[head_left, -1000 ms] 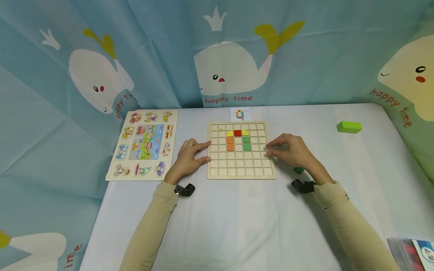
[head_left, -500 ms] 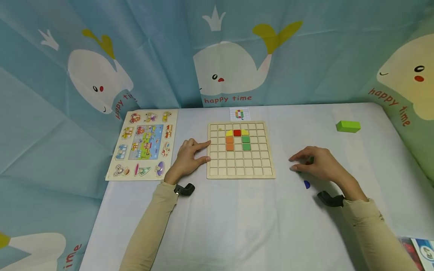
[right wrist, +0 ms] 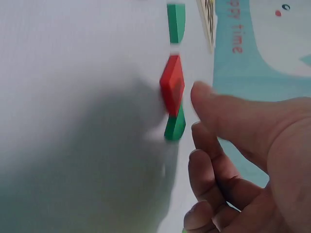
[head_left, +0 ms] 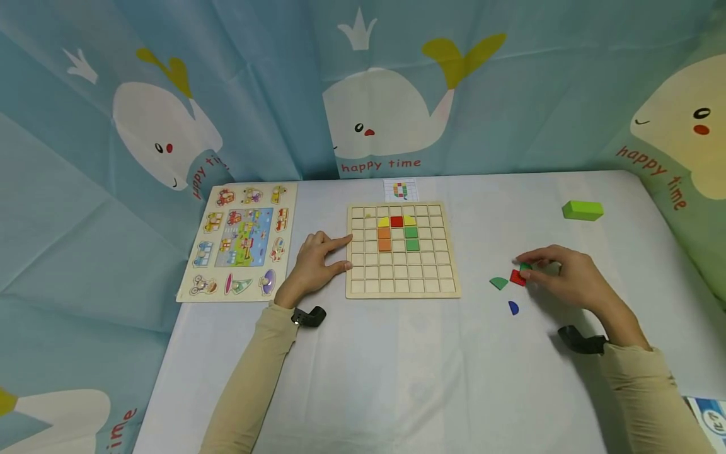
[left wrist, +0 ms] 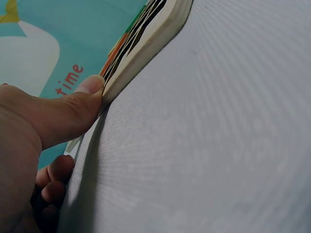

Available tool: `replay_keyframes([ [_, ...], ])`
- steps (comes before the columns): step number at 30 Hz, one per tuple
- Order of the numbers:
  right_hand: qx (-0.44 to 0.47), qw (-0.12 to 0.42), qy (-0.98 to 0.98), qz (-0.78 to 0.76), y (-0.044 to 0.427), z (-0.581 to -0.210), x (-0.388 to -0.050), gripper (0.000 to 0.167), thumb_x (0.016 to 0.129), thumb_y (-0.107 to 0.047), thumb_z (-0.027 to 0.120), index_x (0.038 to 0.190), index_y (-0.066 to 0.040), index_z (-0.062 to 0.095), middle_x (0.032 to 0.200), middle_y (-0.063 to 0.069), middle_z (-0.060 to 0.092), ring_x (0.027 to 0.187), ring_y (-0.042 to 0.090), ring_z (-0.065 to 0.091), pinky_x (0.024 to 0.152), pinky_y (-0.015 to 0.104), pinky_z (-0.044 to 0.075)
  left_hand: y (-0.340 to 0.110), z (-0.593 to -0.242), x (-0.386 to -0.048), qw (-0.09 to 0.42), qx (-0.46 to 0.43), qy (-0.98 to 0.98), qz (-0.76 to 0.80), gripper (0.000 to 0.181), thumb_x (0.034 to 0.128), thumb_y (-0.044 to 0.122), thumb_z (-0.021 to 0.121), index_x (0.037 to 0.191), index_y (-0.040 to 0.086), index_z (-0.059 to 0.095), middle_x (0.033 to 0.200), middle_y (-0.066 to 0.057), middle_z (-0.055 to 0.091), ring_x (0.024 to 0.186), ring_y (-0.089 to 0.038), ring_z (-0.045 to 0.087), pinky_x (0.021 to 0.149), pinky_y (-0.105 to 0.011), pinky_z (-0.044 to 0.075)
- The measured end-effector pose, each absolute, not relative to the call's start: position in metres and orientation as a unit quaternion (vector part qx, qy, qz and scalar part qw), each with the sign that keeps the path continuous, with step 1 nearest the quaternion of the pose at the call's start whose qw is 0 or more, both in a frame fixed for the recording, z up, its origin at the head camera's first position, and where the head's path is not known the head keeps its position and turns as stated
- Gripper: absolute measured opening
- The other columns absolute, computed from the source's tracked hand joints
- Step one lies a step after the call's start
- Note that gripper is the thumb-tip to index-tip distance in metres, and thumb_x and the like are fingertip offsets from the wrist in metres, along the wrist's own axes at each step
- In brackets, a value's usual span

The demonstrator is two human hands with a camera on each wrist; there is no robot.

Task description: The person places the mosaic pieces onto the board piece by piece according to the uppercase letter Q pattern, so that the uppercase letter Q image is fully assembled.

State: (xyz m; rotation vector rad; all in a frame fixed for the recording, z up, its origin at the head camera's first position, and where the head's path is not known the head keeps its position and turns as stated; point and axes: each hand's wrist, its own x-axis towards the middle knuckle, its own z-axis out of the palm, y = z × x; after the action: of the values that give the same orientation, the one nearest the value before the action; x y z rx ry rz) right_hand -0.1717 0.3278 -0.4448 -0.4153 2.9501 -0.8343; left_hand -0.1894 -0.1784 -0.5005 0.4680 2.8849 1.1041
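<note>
The wooden grid board (head_left: 401,274) bears yellow corner pieces, a red square (head_left: 396,221), orange squares (head_left: 384,239) and green squares (head_left: 411,239). At its left edge is my left hand (head_left: 315,265), its thumb and index finger touching the rim; the left wrist view has the thumb (left wrist: 73,109) against that edge. My right hand (head_left: 567,277) hovers beside the loose pieces on the right, with nothing visible between thumb and fingers. Below its fingertips lie a red piece (right wrist: 173,82) and a green piece (right wrist: 175,125), close together. A green quarter-circle piece (head_left: 498,283) and a blue half-round piece (head_left: 513,308) lie nearby.
A picture card (head_left: 401,190) with a coloured pattern lies behind the board. To the left is a peg puzzle (head_left: 282,252). A bright green block (head_left: 583,210) sits at the back right, and part of a box (head_left: 711,416) shows at the lower right.
My right hand has moved from the board's right edge out to the loose pieces, uncovering the red, green and blue ones. The left hand has stayed at the board's left edge.
</note>
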Motion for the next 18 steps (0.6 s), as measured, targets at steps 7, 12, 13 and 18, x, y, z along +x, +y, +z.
replay_keyframes([
  [7,-0.124,0.044,0.959,-0.251,0.3366,-0.4497,-0.1721,0.032,0.091,-0.011,0.084,0.122,-0.009,0.078,0.108,0.013,0.072,0.095,0.015,0.051,0.073,0.018,0.041,-0.1785,-0.5011,-0.1897,0.01,0.146,0.923,0.357,0.063,0.0911,0.03,0.085,0.149,0.019,0.064,0.099,-0.008,0.051,0.092,-0.023,0.039,0.085,-0.037,0.03],
  [12,-0.129,0.033,0.956,-0.26,0.3358,-0.4517,-0.1721,0.032,0.089,-0.008,0.085,0.12,-0.007,0.077,0.103,0.012,0.073,0.088,0.008,0.053,0.071,0.013,0.041,-0.1784,-0.5015,-0.1901,0.014,0.143,0.922,0.358,0.063,0.0913,0.03,0.085,0.15,0.02,0.064,0.099,-0.007,0.051,0.093,-0.023,0.039,0.086,-0.037,0.03],
  [13,-0.13,0.03,0.956,-0.261,0.3354,-0.4517,-0.1726,0.031,0.089,-0.008,0.085,0.119,-0.007,0.077,0.102,0.011,0.073,0.085,0.005,0.053,0.071,0.012,0.041,-0.1785,-0.5019,-0.1902,0.014,0.143,0.923,0.357,0.063,0.0912,0.03,0.085,0.15,0.02,0.064,0.099,-0.007,0.051,0.093,-0.022,0.039,0.086,-0.037,0.03],
  [18,-0.14,0.03,0.957,-0.252,0.3334,-0.4518,-0.1762,0.028,0.088,-0.008,0.086,0.114,-0.007,0.076,0.095,0.006,0.072,0.08,-0.001,0.052,0.069,0.014,0.043,-0.1782,-0.5021,-0.1902,0.014,0.143,0.924,0.355,0.063,0.0913,0.031,0.085,0.15,0.02,0.063,0.098,-0.007,0.049,0.093,-0.022,0.039,0.085,-0.037,0.03],
])
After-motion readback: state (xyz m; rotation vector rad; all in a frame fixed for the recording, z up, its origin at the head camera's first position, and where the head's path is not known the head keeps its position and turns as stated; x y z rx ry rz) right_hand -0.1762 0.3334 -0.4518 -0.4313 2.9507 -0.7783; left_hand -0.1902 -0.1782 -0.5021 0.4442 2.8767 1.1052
